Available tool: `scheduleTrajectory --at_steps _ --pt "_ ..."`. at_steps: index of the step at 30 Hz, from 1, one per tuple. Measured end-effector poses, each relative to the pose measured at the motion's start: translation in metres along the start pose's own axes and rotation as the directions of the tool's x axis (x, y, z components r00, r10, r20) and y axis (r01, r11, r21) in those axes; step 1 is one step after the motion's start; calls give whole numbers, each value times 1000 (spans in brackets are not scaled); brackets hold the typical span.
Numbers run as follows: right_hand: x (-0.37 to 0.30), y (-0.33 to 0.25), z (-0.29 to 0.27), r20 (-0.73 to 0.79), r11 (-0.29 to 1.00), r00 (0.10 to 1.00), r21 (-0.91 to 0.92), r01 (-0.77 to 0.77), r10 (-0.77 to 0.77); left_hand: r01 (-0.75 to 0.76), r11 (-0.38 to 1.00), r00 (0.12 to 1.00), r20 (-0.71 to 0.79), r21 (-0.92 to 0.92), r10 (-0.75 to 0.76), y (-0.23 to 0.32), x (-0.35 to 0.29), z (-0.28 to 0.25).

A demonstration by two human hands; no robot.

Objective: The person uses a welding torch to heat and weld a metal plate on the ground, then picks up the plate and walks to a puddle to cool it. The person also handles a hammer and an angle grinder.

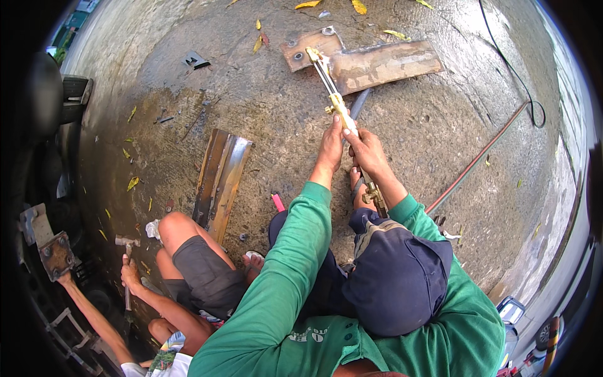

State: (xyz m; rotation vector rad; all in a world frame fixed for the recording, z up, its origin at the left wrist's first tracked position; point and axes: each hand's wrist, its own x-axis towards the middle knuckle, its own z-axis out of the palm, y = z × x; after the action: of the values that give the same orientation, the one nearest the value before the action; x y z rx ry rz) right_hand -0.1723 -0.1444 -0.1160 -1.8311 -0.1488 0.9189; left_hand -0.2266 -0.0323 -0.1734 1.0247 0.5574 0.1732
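Both hands are closed around a brass cutting torch [333, 94]. My left hand [330, 149] wraps the torch from the left, and my right hand [369, 152] grips it just to the right and slightly nearer. The torch's tip points away from me, over a rusty steel plate [295, 55] with bolt holes. That plate joins a longer, slightly curved piece of rusty steel [389, 68], with a grey bar [360, 103] sticking out from under it. I cannot tell whether a flame burns at the tip. Brass valves [372, 193] show on the torch nearer to me.
At the left a co-worker's hand [130, 274] holds a hammer [127, 242]; their other hand touches a rusty bracket [58, 254]. A steel channel [221, 182] lies on the concrete. A paired red and green hose [477, 158] and a black cable [505, 60] run along the right.
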Motion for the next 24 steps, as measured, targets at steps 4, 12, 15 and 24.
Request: scheduleTrajectory --at_steps 4,12,15,24 --pt "0 1 0 -1 1000 1000 16 -1 1 -7 1000 1000 6 0 7 2 -1 1" --pt "-1 0 -1 8 1000 1000 1 -5 5 1 1000 1000 1 14 -1 -2 0 -2" --pt "-2 -2 0 10 1000 1000 -9 -3 3 2 1000 1000 31 12 -3 -4 2 -7" --pt "1 2 1 -21 998 1000 -59 11 -12 -8 1000 1000 26 -24 9 -2 0 -4"
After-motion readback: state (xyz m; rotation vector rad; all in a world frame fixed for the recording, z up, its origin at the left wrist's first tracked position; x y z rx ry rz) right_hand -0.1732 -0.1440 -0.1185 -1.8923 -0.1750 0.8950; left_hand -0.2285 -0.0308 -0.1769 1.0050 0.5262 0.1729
